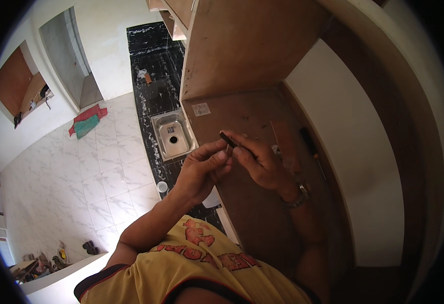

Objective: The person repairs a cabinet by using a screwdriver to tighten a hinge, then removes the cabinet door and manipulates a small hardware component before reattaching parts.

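Both my hands meet in front of me, over the brown wooden cabinet surface. My right hand, with a metal watch or bracelet at its wrist, is closed on a short dark strip; its exact kind does not show. My left hand is closed beside the strip's lower end, thumb and fingers pinched together. A thin pale sliver shows between the fingertips, too small to name. Whatever else the left fingers hold is hidden.
Left of the cabinet runs a black marbled counter with a steel sink and a white cup. A flat brown wooden piece and a dark-handled tool lie right. Red and green cloths lie on the tiled floor.
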A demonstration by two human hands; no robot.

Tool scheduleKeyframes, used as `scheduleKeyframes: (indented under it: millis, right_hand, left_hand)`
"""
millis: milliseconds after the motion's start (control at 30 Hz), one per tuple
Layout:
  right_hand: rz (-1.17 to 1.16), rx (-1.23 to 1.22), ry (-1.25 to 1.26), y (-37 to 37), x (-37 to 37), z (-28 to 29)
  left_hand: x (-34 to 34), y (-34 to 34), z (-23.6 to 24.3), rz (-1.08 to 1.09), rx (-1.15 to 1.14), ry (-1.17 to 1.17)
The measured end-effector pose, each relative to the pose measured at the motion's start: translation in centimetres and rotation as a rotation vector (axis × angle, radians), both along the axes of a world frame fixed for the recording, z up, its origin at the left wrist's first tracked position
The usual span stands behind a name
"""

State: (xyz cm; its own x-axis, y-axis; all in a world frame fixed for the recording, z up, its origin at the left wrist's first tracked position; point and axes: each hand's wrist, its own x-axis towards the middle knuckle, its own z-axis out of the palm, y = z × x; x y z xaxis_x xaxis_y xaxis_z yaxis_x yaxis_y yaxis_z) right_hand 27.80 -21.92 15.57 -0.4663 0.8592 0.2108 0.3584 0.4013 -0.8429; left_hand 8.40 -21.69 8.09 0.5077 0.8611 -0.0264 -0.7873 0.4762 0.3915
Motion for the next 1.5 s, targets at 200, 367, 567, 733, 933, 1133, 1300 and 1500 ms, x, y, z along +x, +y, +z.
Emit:
scheduleKeyframes:
  millis: [200, 367, 567, 733, 933, 1133, 1300, 1500]
  right_hand:
    - [-0.051, 0.134, 0.005, 0.0, -0.2, -0.3]
    - [-0.003, 0.068, -0.122, -0.4, 0.0, 1.4]
    - [0.037, 0.116, -0.214, -0.7, -0.2, 1.8]
    - [0.022, 0.435, -0.257, -0.3, -0.1, 0.5]
    - [-0.034, 0.257, -0.267, -1.1, -1.0, 1.7]
    - [-0.054, 0.362, -0.306, -0.8, -0.7, 0.9]
    - [-0.055, 0.397, -0.351, -0.2, -0.1, 0.9]
    - [-0.042, 0.314, -0.251, -0.5, -0.3, 0.9]
  left_hand:
    - [-0.1, 0.2, -0.1, 0.010, 0.057, 0.066]
    - [-0.5, 0.4, -0.8, -0.039, 0.007, -0.021]
    - [-0.7, -0.1, 0.4, -0.031, -0.003, -0.007]
    - [-0.5, -0.4, 0.3, -0.007, 0.011, 0.018]
    - [-0.2, -0.6, 0.5, 0.016, 0.030, 0.044]
    - [0.1, -0.8, -0.1, 0.044, 0.064, 0.062]
    - [0.5, -1.4, 0.7, 0.048, 0.030, 0.121]
    - [0.2, -0.7, 0.2, -0.047, -0.023, -0.028]
